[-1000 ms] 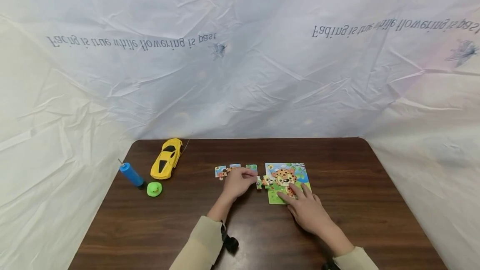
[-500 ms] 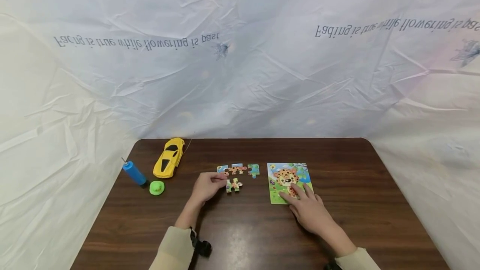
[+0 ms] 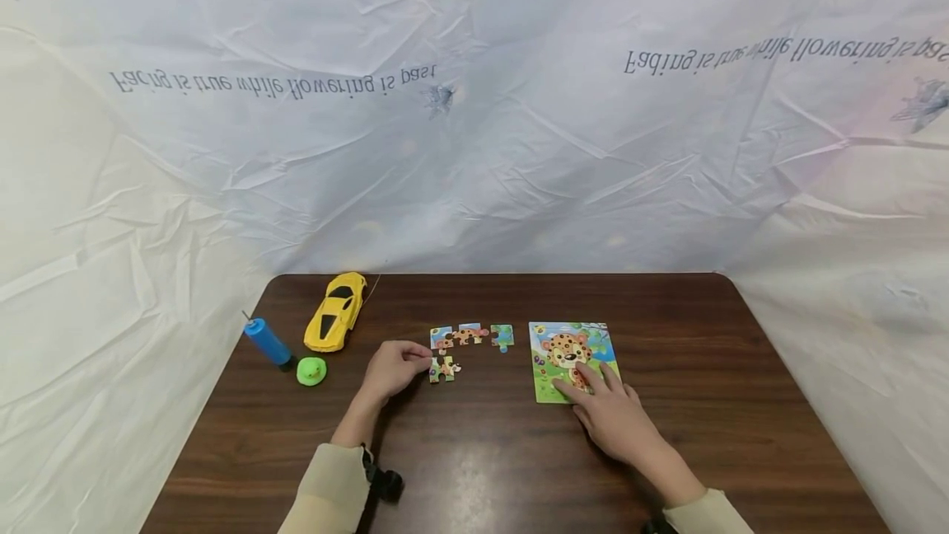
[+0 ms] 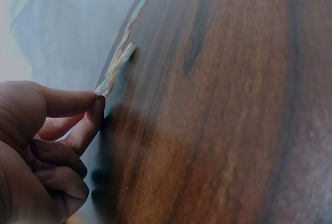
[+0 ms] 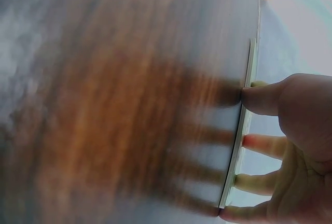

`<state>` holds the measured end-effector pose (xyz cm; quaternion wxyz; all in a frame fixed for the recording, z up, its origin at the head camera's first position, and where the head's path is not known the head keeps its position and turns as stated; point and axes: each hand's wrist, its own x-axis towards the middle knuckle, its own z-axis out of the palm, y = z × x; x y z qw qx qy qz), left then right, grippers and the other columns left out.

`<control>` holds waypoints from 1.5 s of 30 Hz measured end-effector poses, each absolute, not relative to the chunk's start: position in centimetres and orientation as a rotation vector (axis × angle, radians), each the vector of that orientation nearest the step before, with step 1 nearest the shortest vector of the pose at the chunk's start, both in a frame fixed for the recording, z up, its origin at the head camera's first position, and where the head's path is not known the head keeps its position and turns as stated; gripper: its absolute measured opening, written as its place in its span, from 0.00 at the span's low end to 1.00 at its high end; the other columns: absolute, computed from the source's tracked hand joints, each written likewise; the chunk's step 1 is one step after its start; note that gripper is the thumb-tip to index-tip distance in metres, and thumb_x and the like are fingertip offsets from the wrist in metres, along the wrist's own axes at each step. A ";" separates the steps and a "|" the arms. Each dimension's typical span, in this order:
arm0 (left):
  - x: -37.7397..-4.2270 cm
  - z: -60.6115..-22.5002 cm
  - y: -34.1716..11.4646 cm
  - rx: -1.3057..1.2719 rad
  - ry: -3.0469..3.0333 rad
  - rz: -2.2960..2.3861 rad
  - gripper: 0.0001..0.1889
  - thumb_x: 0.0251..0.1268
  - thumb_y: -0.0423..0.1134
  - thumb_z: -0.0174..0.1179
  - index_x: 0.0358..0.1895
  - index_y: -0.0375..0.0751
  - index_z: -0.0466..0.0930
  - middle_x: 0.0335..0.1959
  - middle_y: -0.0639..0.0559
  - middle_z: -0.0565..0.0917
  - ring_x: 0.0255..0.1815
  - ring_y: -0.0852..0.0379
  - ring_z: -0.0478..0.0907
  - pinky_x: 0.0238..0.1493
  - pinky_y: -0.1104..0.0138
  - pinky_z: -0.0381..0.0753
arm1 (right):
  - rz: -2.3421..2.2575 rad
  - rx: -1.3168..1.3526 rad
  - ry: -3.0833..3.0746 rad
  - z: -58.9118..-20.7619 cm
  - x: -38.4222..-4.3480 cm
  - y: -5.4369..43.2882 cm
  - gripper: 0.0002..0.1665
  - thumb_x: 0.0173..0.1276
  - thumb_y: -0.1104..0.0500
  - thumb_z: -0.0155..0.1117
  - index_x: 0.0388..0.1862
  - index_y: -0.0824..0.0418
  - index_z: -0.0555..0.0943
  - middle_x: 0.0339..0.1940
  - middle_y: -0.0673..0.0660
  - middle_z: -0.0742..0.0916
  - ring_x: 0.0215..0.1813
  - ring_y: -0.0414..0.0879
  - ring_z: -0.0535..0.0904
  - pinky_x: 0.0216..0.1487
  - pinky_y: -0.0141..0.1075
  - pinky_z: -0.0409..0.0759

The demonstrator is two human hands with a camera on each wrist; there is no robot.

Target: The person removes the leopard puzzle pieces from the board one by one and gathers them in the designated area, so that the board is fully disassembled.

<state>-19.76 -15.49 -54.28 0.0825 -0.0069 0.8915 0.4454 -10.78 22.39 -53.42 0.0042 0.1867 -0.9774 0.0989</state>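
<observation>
In the head view my left hand (image 3: 395, 369) pinches the left edge of a small joined strip of puzzle pieces (image 3: 446, 369) between thumb and fingertips. The left wrist view shows that strip (image 4: 118, 66) from the side, close over the table and tilted up from it. Just beyond it lie other puzzle pieces (image 3: 469, 334) in a row. To the right, a square leopard picture board (image 3: 547, 390) lies flat. My right hand (image 3: 614, 417) rests on its lower part with fingers spread; the right wrist view shows the fingertips on the board's edge (image 5: 238, 141) and surface.
Left of the pieces are a yellow toy car (image 3: 336, 313), a blue cylinder with a thin tip (image 3: 267, 342) and a green rubber duck (image 3: 311, 371). A pale printed cloth (image 3: 474, 147) hangs behind the dark wooden table (image 3: 667, 311).
My left hand has moved left, carrying the pinched strip of puzzle pieces away from the board to below the row. My right hand has stayed on the board.
</observation>
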 end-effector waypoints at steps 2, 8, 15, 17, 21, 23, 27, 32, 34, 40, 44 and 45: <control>-19.8 -54.2 -15.5 -0.003 2.689 1.302 0.03 0.67 0.39 0.72 0.39 0.45 0.92 0.32 0.56 0.88 0.34 0.58 0.83 0.44 0.54 0.81 | 0.307 0.581 -3.062 -53.4 -10.8 22.4 0.28 0.76 0.57 0.68 0.72 0.41 0.79 0.74 0.64 0.75 0.72 0.77 0.66 0.54 0.74 0.73; -19.8 -54.1 -15.3 0.018 2.769 1.187 0.03 0.68 0.41 0.71 0.40 0.48 0.92 0.33 0.58 0.87 0.34 0.58 0.82 0.42 0.52 0.80 | 0.310 0.584 -3.059 -53.6 -10.8 22.4 0.28 0.76 0.57 0.68 0.72 0.41 0.79 0.74 0.64 0.74 0.72 0.77 0.66 0.54 0.74 0.73; -19.7 -53.7 -15.0 -0.011 2.880 1.156 0.03 0.69 0.43 0.71 0.40 0.50 0.90 0.31 0.59 0.86 0.30 0.58 0.80 0.34 0.57 0.78 | 0.322 0.573 -3.054 -53.5 -10.7 22.3 0.28 0.75 0.57 0.68 0.72 0.42 0.79 0.74 0.64 0.75 0.72 0.76 0.66 0.55 0.74 0.72; -19.7 -53.5 -14.8 -0.001 2.917 1.170 0.03 0.69 0.43 0.70 0.40 0.50 0.90 0.31 0.58 0.86 0.29 0.58 0.79 0.31 0.58 0.77 | 0.330 0.572 -3.050 -53.5 -10.7 22.4 0.28 0.75 0.57 0.68 0.72 0.42 0.80 0.74 0.64 0.74 0.72 0.76 0.66 0.55 0.74 0.72; -19.6 -53.0 -13.9 0.058 2.941 1.244 0.04 0.69 0.43 0.71 0.40 0.49 0.90 0.30 0.59 0.86 0.24 0.59 0.77 0.28 0.60 0.74 | 0.345 0.570 -3.032 -53.6 -10.6 22.8 0.29 0.73 0.56 0.71 0.72 0.43 0.79 0.74 0.65 0.73 0.73 0.76 0.66 0.56 0.75 0.71; -19.6 -52.8 -13.3 0.107 2.943 1.279 0.04 0.69 0.42 0.71 0.40 0.48 0.90 0.30 0.59 0.85 0.22 0.60 0.75 0.26 0.61 0.72 | 0.342 0.563 -3.027 -53.6 -10.6 23.2 0.31 0.72 0.55 0.72 0.73 0.44 0.79 0.75 0.66 0.73 0.73 0.77 0.65 0.57 0.75 0.70; -19.6 -52.5 -11.6 0.200 2.933 1.339 0.03 0.69 0.41 0.71 0.40 0.48 0.90 0.31 0.61 0.85 0.20 0.61 0.74 0.25 0.63 0.71 | 0.347 0.531 -3.049 -53.5 -10.6 24.0 0.33 0.72 0.52 0.72 0.74 0.44 0.77 0.77 0.66 0.70 0.74 0.77 0.63 0.58 0.76 0.68; -19.7 -52.4 -9.0 0.302 2.924 1.341 0.04 0.69 0.42 0.70 0.41 0.49 0.91 0.35 0.61 0.86 0.30 0.61 0.81 0.31 0.62 0.77 | 0.402 0.501 -3.117 -53.1 -10.8 24.6 0.33 0.74 0.49 0.70 0.77 0.45 0.75 0.80 0.67 0.67 0.75 0.78 0.60 0.60 0.77 0.64; -19.7 -52.6 -7.9 0.346 2.914 1.330 0.04 0.69 0.42 0.69 0.41 0.49 0.91 0.36 0.61 0.87 0.35 0.59 0.83 0.35 0.59 0.79 | 0.414 0.503 -3.144 -53.0 -10.8 24.8 0.33 0.75 0.47 0.68 0.77 0.45 0.74 0.80 0.67 0.66 0.76 0.78 0.60 0.61 0.77 0.63; -19.6 -52.8 -4.2 0.442 2.831 1.322 0.06 0.71 0.43 0.68 0.45 0.49 0.91 0.34 0.64 0.86 0.39 0.59 0.83 0.44 0.57 0.80 | 0.426 0.511 -3.173 -53.0 -10.9 25.2 0.32 0.77 0.50 0.66 0.78 0.46 0.74 0.80 0.67 0.66 0.77 0.76 0.59 0.63 0.76 0.63; -19.7 -53.3 -1.9 0.500 2.767 1.299 0.08 0.72 0.44 0.67 0.48 0.50 0.91 0.33 0.66 0.84 0.32 0.65 0.79 0.35 0.63 0.77 | 0.407 0.513 -3.176 -52.9 -10.9 25.2 0.31 0.78 0.52 0.65 0.77 0.44 0.74 0.80 0.67 0.67 0.77 0.75 0.60 0.63 0.75 0.63; -19.7 -53.4 -1.3 0.509 2.751 1.294 0.08 0.72 0.44 0.67 0.48 0.50 0.91 0.33 0.66 0.84 0.31 0.66 0.78 0.33 0.65 0.76 | 0.403 0.513 -3.180 -52.9 -10.9 25.2 0.30 0.78 0.52 0.65 0.77 0.44 0.74 0.80 0.67 0.67 0.77 0.75 0.60 0.63 0.75 0.63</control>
